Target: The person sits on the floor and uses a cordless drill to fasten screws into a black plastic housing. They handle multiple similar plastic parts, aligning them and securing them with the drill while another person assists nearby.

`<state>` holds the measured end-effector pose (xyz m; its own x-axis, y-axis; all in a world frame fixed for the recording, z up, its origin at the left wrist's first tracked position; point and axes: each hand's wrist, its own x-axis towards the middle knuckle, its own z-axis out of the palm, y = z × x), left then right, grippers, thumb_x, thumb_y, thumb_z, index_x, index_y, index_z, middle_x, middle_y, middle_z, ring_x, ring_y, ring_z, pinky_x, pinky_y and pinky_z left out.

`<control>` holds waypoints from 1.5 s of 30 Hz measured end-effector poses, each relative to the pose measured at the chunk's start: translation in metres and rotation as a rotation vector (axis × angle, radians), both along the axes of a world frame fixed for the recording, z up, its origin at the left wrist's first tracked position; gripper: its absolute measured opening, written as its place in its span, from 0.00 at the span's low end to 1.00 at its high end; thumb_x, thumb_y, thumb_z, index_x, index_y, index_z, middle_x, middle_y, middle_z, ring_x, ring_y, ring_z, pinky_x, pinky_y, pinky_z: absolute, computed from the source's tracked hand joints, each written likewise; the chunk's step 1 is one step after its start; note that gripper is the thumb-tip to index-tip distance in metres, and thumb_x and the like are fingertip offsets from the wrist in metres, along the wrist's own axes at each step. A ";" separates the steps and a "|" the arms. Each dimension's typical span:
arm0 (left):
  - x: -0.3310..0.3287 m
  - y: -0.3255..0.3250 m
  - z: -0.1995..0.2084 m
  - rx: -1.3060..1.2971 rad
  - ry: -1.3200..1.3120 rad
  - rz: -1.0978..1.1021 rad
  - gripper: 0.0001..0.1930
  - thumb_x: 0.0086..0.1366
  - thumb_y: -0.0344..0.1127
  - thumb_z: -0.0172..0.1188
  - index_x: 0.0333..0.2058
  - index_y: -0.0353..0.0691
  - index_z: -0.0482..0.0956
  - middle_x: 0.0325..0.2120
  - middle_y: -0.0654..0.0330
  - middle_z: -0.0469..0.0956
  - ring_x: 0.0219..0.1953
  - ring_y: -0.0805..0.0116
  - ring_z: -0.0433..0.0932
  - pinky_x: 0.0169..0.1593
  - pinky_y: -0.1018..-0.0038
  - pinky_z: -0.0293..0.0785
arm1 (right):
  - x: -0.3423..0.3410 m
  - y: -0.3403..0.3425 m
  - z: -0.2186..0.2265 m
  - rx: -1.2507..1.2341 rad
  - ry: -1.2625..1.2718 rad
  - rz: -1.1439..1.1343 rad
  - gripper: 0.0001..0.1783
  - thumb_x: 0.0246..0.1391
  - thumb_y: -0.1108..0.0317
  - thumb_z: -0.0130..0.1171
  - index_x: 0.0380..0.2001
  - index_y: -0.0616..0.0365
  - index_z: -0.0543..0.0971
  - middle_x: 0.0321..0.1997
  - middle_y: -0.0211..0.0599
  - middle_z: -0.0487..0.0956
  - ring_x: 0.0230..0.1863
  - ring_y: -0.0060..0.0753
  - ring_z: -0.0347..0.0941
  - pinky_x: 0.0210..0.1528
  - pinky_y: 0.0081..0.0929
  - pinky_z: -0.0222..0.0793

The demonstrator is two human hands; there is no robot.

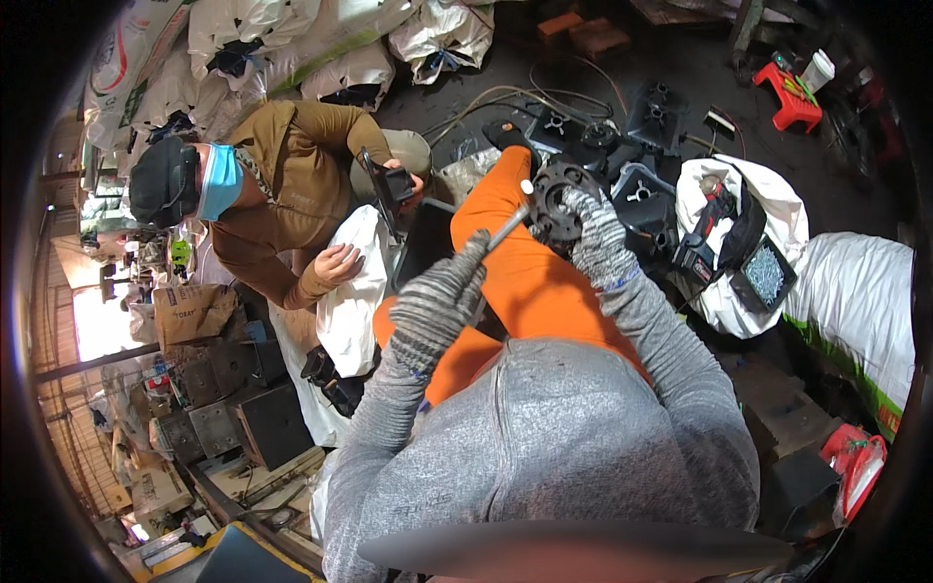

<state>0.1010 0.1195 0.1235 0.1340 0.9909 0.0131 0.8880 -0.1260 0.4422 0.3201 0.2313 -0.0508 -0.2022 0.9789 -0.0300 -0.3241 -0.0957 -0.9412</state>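
Note:
My left hand (437,303), in a grey striped glove, is closed around a slim metal tool (507,227). The bare shaft of this tool points up and right toward a round black part; its exact kind is hard to tell. My right hand (601,241), gloved the same way, grips the right edge of the round black part with holes (556,219). That part is held up beside my orange-clad knee, its face toward me. A small bright white spot (527,186) shows at its left edge. My right fingers are partly hidden against the part.
Left of me a co-worker in brown (292,185) handles a black part (394,185). Several black moulded parts (653,115) lie ahead on the floor. On the right, a white sack (724,316) bears a cordless power tool (702,243) and a tray of small screws (765,274). A red stool (792,102) stands far right.

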 end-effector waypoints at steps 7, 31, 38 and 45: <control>0.013 0.004 0.004 -0.113 0.062 0.019 0.22 0.66 0.33 0.58 0.59 0.45 0.74 0.36 0.47 0.81 0.34 0.51 0.82 0.40 0.62 0.78 | -0.002 -0.008 0.036 -0.299 0.379 0.106 0.37 0.43 0.53 0.75 0.54 0.61 0.73 0.57 0.49 0.74 0.56 0.45 0.74 0.59 0.38 0.75; 0.013 0.008 0.003 -0.055 -0.014 0.035 0.25 0.68 0.39 0.56 0.63 0.52 0.68 0.33 0.49 0.78 0.33 0.51 0.79 0.37 0.60 0.74 | -0.004 -0.006 0.023 0.102 -0.094 0.013 0.25 0.57 0.63 0.64 0.55 0.61 0.72 0.57 0.46 0.74 0.56 0.38 0.73 0.62 0.33 0.73; 0.011 0.006 -0.018 -0.104 0.101 -0.005 0.25 0.67 0.40 0.56 0.63 0.56 0.69 0.26 0.47 0.78 0.27 0.49 0.79 0.31 0.55 0.74 | -0.012 -0.009 0.018 -0.118 0.149 0.071 0.35 0.51 0.57 0.70 0.60 0.55 0.70 0.56 0.46 0.75 0.58 0.43 0.72 0.58 0.36 0.75; 0.023 0.007 0.005 0.032 -0.076 0.063 0.24 0.66 0.37 0.59 0.61 0.48 0.72 0.28 0.46 0.79 0.29 0.49 0.80 0.34 0.59 0.76 | -0.010 -0.009 0.023 -0.222 0.350 -0.026 0.25 0.56 0.62 0.63 0.55 0.59 0.72 0.51 0.48 0.77 0.53 0.45 0.76 0.51 0.42 0.79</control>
<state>0.1243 0.1266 0.1284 0.0689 0.9962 0.0525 0.8587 -0.0860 0.5052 0.3106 0.2220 -0.0280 -0.2126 0.9613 -0.1750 -0.6258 -0.2715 -0.7312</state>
